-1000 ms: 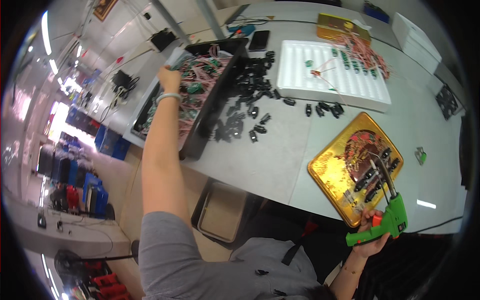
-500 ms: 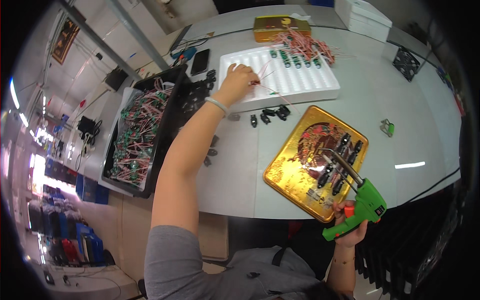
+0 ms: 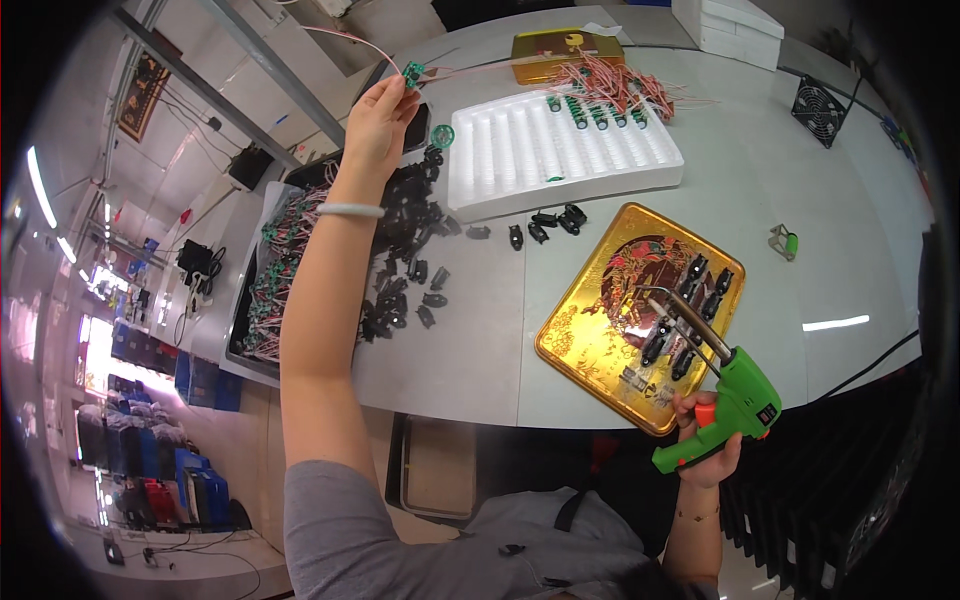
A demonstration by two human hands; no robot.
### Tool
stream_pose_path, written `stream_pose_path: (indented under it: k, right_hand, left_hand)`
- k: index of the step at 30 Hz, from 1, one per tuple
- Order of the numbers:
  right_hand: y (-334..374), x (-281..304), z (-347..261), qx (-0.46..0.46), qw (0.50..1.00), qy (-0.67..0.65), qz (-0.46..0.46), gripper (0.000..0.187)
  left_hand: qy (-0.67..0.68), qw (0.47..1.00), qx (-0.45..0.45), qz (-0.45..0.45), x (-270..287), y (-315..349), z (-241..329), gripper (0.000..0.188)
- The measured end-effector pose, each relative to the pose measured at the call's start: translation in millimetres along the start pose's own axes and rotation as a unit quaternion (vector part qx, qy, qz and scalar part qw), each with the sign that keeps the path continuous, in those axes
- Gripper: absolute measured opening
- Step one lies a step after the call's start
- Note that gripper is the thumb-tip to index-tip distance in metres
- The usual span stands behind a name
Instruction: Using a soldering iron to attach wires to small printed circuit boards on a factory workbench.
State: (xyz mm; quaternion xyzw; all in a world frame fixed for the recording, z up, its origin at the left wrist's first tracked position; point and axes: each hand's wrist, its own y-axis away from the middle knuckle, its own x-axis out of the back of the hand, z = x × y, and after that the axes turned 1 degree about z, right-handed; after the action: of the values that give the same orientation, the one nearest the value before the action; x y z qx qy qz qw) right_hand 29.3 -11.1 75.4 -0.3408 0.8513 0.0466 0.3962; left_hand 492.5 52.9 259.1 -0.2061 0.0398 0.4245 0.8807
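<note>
Left hand, upper frame left of centre — arm stretched upward, fingertips pinching a green circuit board, pink-wired. Right hand, lower right, wrapped round a green soldering gun. Embossed gold tin — smooth gray tabletop stretching rightward. Ribbed white tray, upper centre.

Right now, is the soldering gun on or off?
Cannot tell: the soldering gun is in your right hand, its panel too small to read.
</note>
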Motion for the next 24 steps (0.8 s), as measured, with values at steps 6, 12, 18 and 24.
stream_pose_path:
  k: [6, 12, 18, 24]
  right_hand:
    - [-1.5, -0.7, 0.8, 0.015, 0.999, -0.022, -0.020, 0.053]
    - [-3.0, 1.6, -2.3, 0.007, 0.998, -0.056, -0.032, 0.056]
    - [5.1, -5.6, -16.1, -0.002, 0.998, -0.055, 0.011, 0.064]
    - [13.0, -31.0, -33.6, 0.011, 0.998, -0.043, -0.045, 0.062]
  left_hand:
    - [-0.050, 0.997, 0.035, -0.056, -2.6, 97.3, 41.0, 0.021]
    - [0.015, 0.983, 0.158, -0.095, -11.5, 203.5, 34.3, 0.012]
    - [0.111, 0.968, 0.210, -0.082, -31.0, 270.7, 9.7, 0.026]
    - [0.224, 0.930, 0.276, -0.097, -63.2, 305.6, 4.6, 0.031]
